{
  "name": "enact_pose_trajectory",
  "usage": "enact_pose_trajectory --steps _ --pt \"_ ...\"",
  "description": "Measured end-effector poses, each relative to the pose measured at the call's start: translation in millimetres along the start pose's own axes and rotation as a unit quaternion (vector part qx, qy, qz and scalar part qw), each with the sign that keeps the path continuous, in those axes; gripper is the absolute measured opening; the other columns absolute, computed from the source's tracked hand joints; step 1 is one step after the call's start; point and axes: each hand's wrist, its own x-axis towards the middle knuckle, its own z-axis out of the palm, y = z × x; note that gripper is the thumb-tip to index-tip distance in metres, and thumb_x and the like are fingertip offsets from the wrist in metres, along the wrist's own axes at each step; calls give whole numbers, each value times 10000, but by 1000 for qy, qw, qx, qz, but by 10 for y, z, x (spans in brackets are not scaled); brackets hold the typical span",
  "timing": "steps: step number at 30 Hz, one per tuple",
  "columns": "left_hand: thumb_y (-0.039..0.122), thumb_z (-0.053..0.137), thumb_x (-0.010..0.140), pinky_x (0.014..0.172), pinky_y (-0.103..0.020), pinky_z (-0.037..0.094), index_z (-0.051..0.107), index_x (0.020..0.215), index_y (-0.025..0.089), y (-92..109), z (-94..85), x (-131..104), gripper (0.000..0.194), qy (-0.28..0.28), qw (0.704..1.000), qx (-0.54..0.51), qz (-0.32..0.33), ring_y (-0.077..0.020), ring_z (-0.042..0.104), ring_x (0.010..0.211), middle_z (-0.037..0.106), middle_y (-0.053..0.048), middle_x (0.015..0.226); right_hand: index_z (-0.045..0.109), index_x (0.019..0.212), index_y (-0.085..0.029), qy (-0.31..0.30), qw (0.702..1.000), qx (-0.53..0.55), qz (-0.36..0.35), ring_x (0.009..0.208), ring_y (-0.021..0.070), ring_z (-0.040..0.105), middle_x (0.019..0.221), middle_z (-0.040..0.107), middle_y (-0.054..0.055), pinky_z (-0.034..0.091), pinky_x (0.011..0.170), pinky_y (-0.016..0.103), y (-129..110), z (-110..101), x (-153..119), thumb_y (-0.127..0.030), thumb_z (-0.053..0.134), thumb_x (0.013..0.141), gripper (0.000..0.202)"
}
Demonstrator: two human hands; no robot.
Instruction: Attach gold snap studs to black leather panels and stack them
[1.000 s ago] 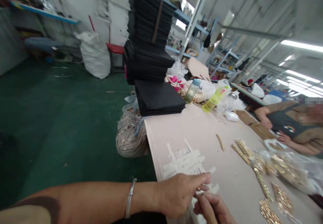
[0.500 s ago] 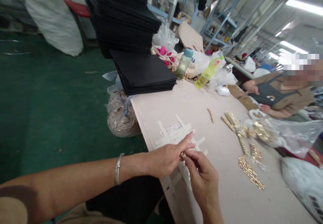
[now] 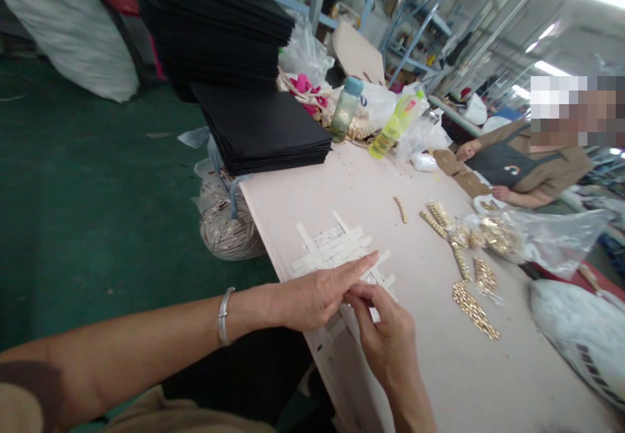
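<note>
Over the near edge of the table, my left hand (image 3: 312, 295) and my right hand (image 3: 388, 329) meet at the fingertips. Both are closed in a pinch, with the left index finger pointing forward. A small gold-coloured metal piece showed between them a moment ago; the fingers now hide it. White tape strips (image 3: 336, 249) are stuck to the tabletop just beyond. To the right lie a heap of gold chain (image 3: 474, 309), gold chain pieces in a small clear bag (image 3: 486, 277), and several gold chain strips (image 3: 459, 258). One short chain strip (image 3: 401, 209) lies apart.
A stack of black sheets (image 3: 263, 130) stands at the table's far left corner. Behind are a blue-capped bottle (image 3: 346, 111) and a yellow-green bottle (image 3: 395, 125). A clear bag of gold pieces (image 3: 502, 234) and a white bundle (image 3: 576, 335) lie right. A co-worker (image 3: 517, 166) sits across.
The view has shifted slightly, so the scene sits further left and higher. My fingertips have drawn closer together, covering the small gold-coloured piece. Both hands remain over the table edge.
</note>
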Motion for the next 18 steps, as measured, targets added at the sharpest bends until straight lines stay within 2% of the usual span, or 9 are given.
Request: enact_pose_trajectory --steps 3,8,13,14,16,18 --pt "-10 405 899 1199 -471 349 -78 1594 296 18 6 -3 900 -8 1000 -1 16 -261 319 1486 217 -140 1657 655 956 -219 -30 999 -13 1 800 153 673 880 709 14 507 726 258 -21 -23 14 -123 523 947 163" --pt "13 406 919 1184 -481 370 -61 1597 299 -13 26 -26 871 -7 1000 -15 3 -262 362 1465 314 -145 1617 678 956 -220 -67 997 -20 10 782 165 661 869 679 29 494 715 277 -35 -49 47 -111 480 943 227" --pt "1 426 882 1211 -482 310 -13 1603 281 -87 68 -53 889 10 1000 -22 -10 -267 310 1490 267 -133 1644 733 1032 -251 -85 995 -35 28 716 159 627 795 627 25 483 650 264 -7 -42 71 -149 451 963 308" --pt "9 430 883 1208 -484 313 0 1604 274 -92 67 -48 880 16 999 -22 -21 -262 332 1481 301 -137 1631 733 1075 -255 -80 996 -30 30 724 160 630 802 635 27 490 659 265 11 -43 70 -167 452 971 312" --pt "39 421 908 1141 -448 413 31 1602 259 -96 29 -16 826 42 997 -24 -57 -234 479 1389 466 -138 1537 724 1126 -251 -59 997 -13 41 792 174 658 868 679 42 520 714 274 68 -45 44 -226 474 978 292" --pt "59 379 933 968 -342 539 100 1591 226 -108 -92 46 734 94 989 -6 -111 -179 660 1162 642 -113 1350 737 1074 -236 -16 997 1 72 847 197 683 925 721 55 543 762 281 164 -33 -28 -316 524 961 254"
